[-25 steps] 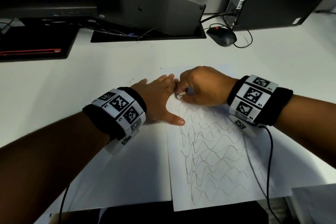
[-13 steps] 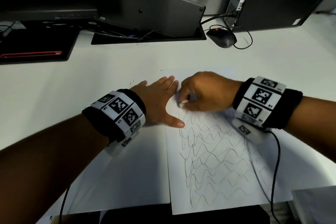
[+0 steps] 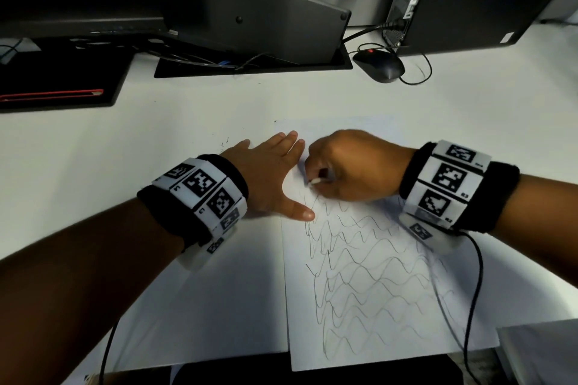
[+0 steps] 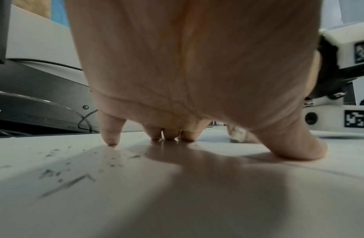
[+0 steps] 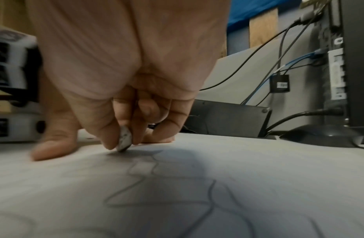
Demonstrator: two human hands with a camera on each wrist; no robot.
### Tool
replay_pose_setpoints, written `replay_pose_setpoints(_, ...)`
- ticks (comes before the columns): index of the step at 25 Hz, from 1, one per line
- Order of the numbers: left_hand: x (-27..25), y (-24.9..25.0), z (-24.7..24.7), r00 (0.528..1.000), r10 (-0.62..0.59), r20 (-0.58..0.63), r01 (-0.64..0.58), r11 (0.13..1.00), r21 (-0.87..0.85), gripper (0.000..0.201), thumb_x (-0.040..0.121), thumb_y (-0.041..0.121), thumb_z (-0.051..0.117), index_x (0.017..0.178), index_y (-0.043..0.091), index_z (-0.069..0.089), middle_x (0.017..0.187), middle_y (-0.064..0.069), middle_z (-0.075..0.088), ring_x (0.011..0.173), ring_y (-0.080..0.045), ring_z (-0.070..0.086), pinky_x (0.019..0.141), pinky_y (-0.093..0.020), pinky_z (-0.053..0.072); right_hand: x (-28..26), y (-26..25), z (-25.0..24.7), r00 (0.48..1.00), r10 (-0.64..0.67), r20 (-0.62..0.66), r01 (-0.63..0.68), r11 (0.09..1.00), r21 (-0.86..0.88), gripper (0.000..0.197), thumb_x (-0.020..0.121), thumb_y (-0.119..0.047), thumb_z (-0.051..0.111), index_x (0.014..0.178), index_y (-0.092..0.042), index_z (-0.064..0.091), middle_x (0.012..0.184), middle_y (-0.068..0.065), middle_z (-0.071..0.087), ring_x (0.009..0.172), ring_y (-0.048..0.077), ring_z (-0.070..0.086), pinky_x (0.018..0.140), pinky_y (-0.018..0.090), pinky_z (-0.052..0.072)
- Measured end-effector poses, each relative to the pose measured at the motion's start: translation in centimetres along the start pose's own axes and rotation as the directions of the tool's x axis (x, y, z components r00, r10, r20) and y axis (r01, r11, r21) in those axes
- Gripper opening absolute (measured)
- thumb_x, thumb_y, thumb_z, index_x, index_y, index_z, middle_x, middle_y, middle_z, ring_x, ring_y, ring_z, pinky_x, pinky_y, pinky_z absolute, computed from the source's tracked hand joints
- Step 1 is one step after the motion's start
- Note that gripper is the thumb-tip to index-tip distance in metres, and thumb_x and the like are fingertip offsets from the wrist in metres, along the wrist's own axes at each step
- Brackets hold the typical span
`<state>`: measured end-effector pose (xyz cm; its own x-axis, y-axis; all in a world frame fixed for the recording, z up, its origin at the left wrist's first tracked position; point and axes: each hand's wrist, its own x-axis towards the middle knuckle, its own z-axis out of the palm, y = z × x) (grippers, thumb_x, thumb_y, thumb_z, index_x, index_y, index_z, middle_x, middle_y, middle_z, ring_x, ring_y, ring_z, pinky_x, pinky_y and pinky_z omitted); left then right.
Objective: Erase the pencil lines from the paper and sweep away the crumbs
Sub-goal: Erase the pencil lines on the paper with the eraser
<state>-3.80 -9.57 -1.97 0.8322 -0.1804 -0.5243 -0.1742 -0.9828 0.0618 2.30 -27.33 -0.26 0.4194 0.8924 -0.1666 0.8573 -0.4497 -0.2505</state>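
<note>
Erasing, barely started – top row only.
Below my hands, most pencil lines (image 3: 369, 284) on paper (image 3: 359, 350) remain; right hand (image 3: 350, 166) pinches eraser (image 3: 313, 181), left hand (image 3: 269, 175) flat & relaxed, pinning sheet; crumbs (image 4: 54, 173) beyond on counter (image 3: 156, 141), unswept.

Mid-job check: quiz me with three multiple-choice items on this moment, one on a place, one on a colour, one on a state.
1. Where does the eraser touch the paper?
A. far left part, by the left hand
B. near right corner
C. off the sheet

2. What colour is the mouse?
A. white
B. black
C. red

3. How is the left hand?
A. fist
B. gripping a pencil
C. flat, fingers spread, pressing down

Answers: 1 A, the right hand holds the eraser at the top of the lines; 2 B, dark beside the tower; 3 C, fingertips and thumb lie flat.
</note>
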Motion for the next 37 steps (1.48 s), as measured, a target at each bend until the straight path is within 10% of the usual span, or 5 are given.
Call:
replay_pose_setpoints(7,-0.2,0.4,-0.5,1.0,-0.008,-0.024,0.01,0.997,0.077,0.128,0.068,0.091,0.044,0.157,0.017,-0.009,0.165,0.0,-0.016,0.152,-0.012,-0.01,0.124,-0.045,0.004,0.2,3.7,-0.7,0.984,0.148,-0.094,-0.135,0.982,0.134,0.011,0.087,-0.024,0.065,0.093,-0.02,0.073,0.092,-0.007,0.067,0.076,0.009,0.055,0.069,0.023,0.04)
replay_pose_setpoints(18,1.3,2.1,-1.0,0.991,0.098,-0.093,-0.1,0.995,-0.015,0.114,0.071,0.083,0.057,0.158,0.023,0.014,0.166,-0.007,-0.009,0.153,-0.017,-0.005,0.121,-0.044,0.021,-0.8,2.0,0.1,0.999,-0.011,-0.042,0.015,0.993,0.117,0.012,0.082,-0.02,0.07,0.094,-0.021,0.074,0.094,-0.013,0.064,0.083,0.006,0.058,0.075,0.023,0.047)
replay_pose_setpoints(37,1.8,2.0,-0.7,0.996,0.079,-0.034,-0.078,0.996,0.033,0.126,0.065,0.088,0.052,0.157,0.03,-0.011,0.165,-0.007,-0.015,0.153,-0.021,-0.005,0.118,-0.048,0.027,-2.1,2.7,-0.8,0.994,0.093,-0.058,-0.086,0.989,0.121,0.01,0.085,-0.025,0.067,0.092,-0.025,0.074,0.089,-0.017,0.065,0.08,0.005,0.059,0.076,0.027,0.049)
